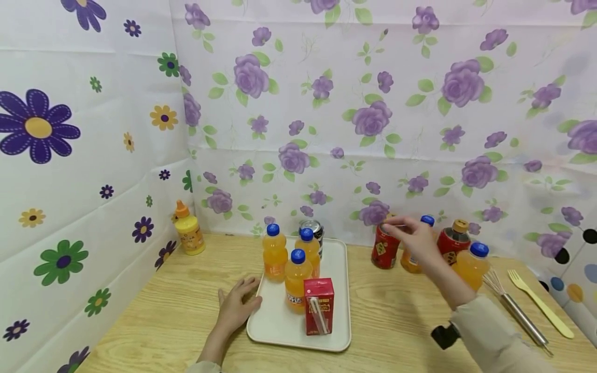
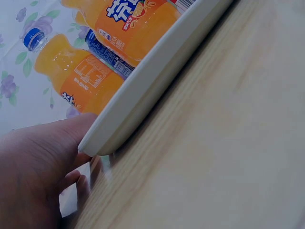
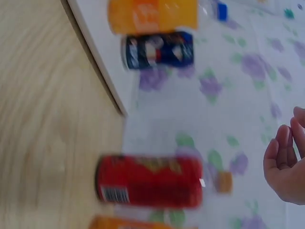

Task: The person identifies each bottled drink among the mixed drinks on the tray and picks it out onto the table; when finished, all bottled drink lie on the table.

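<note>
A white tray (image 1: pixel 336 269) sits on the wooden table and carries three orange drink bottles (image 1: pixel 297 280), a dark can (image 1: pixel 313 230) and a red juice carton (image 1: pixel 319 305). My left hand (image 1: pixel 238 305) lies flat on the table with straight fingers touching the tray's left edge (image 2: pixel 143 95). My right hand (image 1: pixel 415 241) hovers open just above a red can (image 1: pixel 384 247), fingers relaxed and apart from it; the right wrist view shows that red can (image 3: pixel 150 181) blurred, with my fingers (image 3: pixel 283 167) off to the side. Orange bottles (image 1: pixel 472 264) and a red bottle (image 1: pixel 453 241) stand beside it.
A yellow squeeze bottle (image 1: pixel 188 230) stands in the back left corner. A metal whisk (image 1: pixel 513 305) and a yellow plastic fork (image 1: pixel 541 303) lie at the table's right. Floral sheets wall off the back and left sides.
</note>
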Motion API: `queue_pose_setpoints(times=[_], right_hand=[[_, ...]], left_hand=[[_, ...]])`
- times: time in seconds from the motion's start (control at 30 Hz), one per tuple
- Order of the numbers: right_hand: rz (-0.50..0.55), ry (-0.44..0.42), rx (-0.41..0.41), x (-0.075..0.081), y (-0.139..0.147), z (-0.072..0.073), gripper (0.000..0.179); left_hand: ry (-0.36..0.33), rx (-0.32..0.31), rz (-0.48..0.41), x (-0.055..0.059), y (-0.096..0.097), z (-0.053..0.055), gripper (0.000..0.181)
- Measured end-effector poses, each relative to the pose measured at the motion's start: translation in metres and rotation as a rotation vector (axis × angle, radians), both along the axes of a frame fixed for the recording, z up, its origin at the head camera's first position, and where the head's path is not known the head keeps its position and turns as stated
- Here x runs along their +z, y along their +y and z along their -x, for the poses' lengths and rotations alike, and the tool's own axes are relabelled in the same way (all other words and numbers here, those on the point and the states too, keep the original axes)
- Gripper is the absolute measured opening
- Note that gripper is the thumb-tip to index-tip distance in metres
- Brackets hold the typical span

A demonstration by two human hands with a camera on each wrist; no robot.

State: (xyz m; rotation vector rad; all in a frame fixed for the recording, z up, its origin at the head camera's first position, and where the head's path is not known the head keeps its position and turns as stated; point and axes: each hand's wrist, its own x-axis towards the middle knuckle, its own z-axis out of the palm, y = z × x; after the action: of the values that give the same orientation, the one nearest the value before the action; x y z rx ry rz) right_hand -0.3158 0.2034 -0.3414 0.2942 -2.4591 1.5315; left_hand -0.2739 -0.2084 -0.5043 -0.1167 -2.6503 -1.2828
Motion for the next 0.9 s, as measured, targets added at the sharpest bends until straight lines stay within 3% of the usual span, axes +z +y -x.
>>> queue_pose_setpoints(times=[0.23, 0.57, 0.67, 0.9], right_hand=[[0.022, 0.007, 0.169, -0.021, -0.071, 0.017, 0.028], [0.021, -0.07, 0.277, -0.011, -0.134, 0.028, 0.029], [0.026, -0.097, 0.281, -0.012, -0.146, 0.03, 0.028], [-0.021, -0.082, 0.207, -0.012, -0.16, 0.033, 0.031]], left_hand=[[-0.023, -0.001, -0.004, 0.001, 0.0, -0.003, 0.045], [0.003, 0.008, -0.011, 0.005, 0.001, -0.001, 0.044], [0.022, 0.008, -0.008, 0.004, 0.001, -0.001, 0.044], [0.02, 0.007, -0.004, 0.003, 0.001, -0.002, 0.044]])
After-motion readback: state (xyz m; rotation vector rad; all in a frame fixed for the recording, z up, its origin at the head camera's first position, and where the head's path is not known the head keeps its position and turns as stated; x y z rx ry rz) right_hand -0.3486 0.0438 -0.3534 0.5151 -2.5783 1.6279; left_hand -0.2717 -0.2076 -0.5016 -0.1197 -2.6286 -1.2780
